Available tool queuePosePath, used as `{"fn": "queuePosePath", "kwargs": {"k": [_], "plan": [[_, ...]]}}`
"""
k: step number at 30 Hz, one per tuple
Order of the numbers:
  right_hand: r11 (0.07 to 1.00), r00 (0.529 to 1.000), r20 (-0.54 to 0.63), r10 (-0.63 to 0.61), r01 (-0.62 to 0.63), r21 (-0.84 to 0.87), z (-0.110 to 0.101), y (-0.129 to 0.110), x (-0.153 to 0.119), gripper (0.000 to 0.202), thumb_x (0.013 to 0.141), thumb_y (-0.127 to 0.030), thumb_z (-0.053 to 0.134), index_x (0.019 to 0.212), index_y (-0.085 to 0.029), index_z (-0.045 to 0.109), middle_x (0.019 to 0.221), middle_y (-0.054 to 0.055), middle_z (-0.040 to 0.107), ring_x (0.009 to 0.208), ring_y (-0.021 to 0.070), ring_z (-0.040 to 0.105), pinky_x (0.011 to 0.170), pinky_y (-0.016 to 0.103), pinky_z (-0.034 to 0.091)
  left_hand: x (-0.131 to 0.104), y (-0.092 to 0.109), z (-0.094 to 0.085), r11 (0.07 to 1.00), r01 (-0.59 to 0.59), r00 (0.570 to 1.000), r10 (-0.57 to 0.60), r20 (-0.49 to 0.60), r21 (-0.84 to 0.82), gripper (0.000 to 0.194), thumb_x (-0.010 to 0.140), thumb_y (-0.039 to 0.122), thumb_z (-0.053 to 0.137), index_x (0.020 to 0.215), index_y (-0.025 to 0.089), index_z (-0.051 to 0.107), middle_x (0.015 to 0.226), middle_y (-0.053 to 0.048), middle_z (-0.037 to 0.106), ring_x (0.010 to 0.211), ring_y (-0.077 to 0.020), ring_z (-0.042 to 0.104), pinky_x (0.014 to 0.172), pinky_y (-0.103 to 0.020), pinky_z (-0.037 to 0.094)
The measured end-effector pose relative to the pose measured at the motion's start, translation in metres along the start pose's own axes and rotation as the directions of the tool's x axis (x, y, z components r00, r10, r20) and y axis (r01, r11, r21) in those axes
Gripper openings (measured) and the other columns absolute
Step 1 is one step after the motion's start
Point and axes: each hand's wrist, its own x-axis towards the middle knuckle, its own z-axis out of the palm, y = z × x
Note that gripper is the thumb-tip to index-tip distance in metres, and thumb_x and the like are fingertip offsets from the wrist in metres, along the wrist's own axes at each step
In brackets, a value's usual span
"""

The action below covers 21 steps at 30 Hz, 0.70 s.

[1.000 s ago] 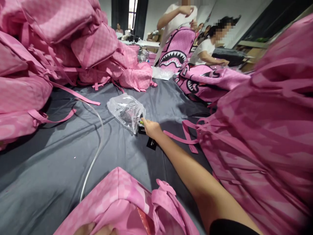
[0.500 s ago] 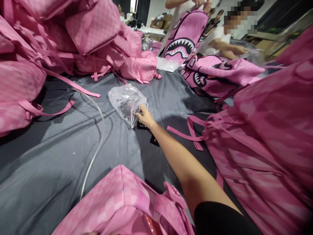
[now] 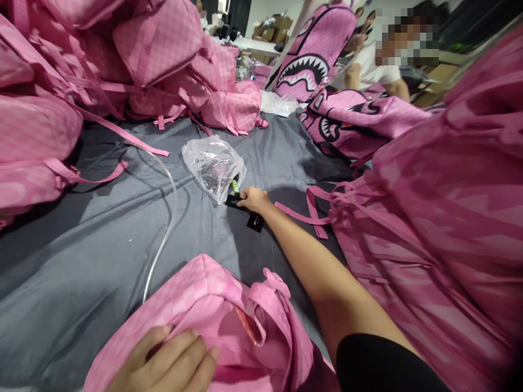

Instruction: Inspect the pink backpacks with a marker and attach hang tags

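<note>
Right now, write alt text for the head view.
The right hand touches a flat black card beside a clear plastic bag on grey cloth. The left hand rests on a pink checkered backpack; more backpacks lie heaped behind.

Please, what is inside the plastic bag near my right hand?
The plastic bag shows a small green item at the edge nearest your right hand. Dark and pinkish shapes show through it, but creases and glare hide what they are.

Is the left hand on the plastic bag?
No, the left hand is on the near pink backpack, while the plastic bag lies farther off on the grey cloth.
</note>
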Motion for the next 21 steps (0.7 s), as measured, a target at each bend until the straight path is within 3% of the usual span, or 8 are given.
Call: {"fn": "queuePosePath", "kwargs": {"k": [3,5,8,11,14,16,18,21], "plan": [[0.992,0.994,-0.033,-0.1,0.102,0.07,-0.022,-0.006,-0.04,0.007,0.08,-0.022,0.064,0.084,-0.017,0.066,0.082,0.001,0.069,0.08,0.0169,0.063,0.074,0.027,0.046,0.001,-0.002,-0.006,0.994,0.007,1.0,-0.01,-0.022,-0.106,0.029,0.098,0.038,0.046,0.106,0.022,0.068,0.097,0.001,0.072,0.097,-0.0136,0.06,0.106,-0.032,0.027],[0.957,0.942,-0.243,-0.232,0.266,0.116,-0.04,-0.011,-0.086,0.011,0.084,-0.016,0.055,0.086,-0.018,0.066,0.097,0.003,0.071,0.094,0.018,0.064,0.087,0.03,0.046,0.003,-0.002,-0.018,0.973,0.037,0.999,-0.036,0.006,-0.227,0.033,0.095,0.04,0.049,0.118,0.02,0.062,0.107,-0.003,0.07,0.103,-0.0152,0.059,0.106,-0.032,0.03],[0.785,0.621,-0.661,-0.422,0.615,0.076,-0.065,-0.028,-0.168,0.018,0.082,-0.008,0.051,0.083,-0.02,0.066,0.123,0.008,0.064,0.118,0.0232,0.056,0.1,0.042,0.043,0.015,0.0,-0.042,0.868,0.245,0.964,-0.265,0.014,-0.432,0.036,0.093,0.034,0.054,0.127,0.021,0.055,0.115,-0.006,0.067,0.105,-0.017,0.06,0.096,-0.03,0.043],[0.616,0.383,-0.761,-0.524,0.787,-0.028,-0.079,-0.053,-0.242,0.021,0.083,-0.007,0.053,0.087,-0.022,0.067,0.137,0.008,0.054,0.125,0.0248,0.051,0.098,0.046,0.047,0.038,0.007,-0.058,0.52,0.509,0.808,-0.564,0.171,-0.686,0.034,0.092,0.033,0.055,0.124,0.023,0.057,0.108,-0.005,0.067,0.086,-0.0137,0.064,0.077,-0.025,0.051],[0.494,0.287,-0.714,-0.639,0.864,-0.095,-0.078,-0.074,-0.294,0.023,0.085,-0.007,0.053,0.094,-0.023,0.067,0.14,0.01,0.052,0.127,0.0268,0.05,0.099,0.047,0.047,0.054,0.018,-0.061,0.056,0.573,0.739,-0.467,0.485,-0.818,0.039,0.083,0.034,0.064,0.118,0.017,0.058,0.097,-0.006,0.068,0.078,-0.0134,0.064,0.069,-0.024,0.053],[0.537,0.345,-0.752,-0.562,0.843,-0.014,-0.07,-0.083,-0.317,0.03,0.085,-0.007,0.055,0.109,-0.024,0.065,0.138,0.011,0.053,0.124,0.0258,0.052,0.096,0.043,0.049,0.055,0.027,-0.059,-0.08,0.572,0.721,-0.426,0.547,-0.817,0.029,0.077,0.031,0.069,0.1,0.015,0.06,0.084,-0.002,0.065,0.07,-0.0119,0.063,0.062,-0.023,0.053],[0.595,0.544,-0.761,-0.353,0.758,0.265,-0.058,-0.089,-0.334,0.043,0.087,-0.01,0.056,0.127,-0.025,0.054,0.13,0.012,0.059,0.113,0.0215,0.06,0.088,0.036,0.053,0.049,0.037,-0.056,-0.071,0.566,0.686,-0.512,0.517,-0.821,0.021,0.076,0.03,0.069,0.086,0.015,0.057,0.076,0.001,0.062,0.063,-0.0105,0.06,0.056,-0.021,0.051],[0.532,0.81,-0.538,-0.234,0.57,0.627,-0.041,-0.095,-0.351,0.029,0.091,-0.021,0.056,0.12,-0.022,0.058,0.099,0.006,0.07,0.08,0.015,0.066,0.067,0.025,0.053,0.037,0.05,-0.054,0.021,0.563,0.674,-0.591,0.444,-0.826,0.017,0.08,0.029,0.066,0.083,0.016,0.056,0.076,0.001,0.062,0.067,-0.012,0.062,0.059,-0.023,0.052]]}}
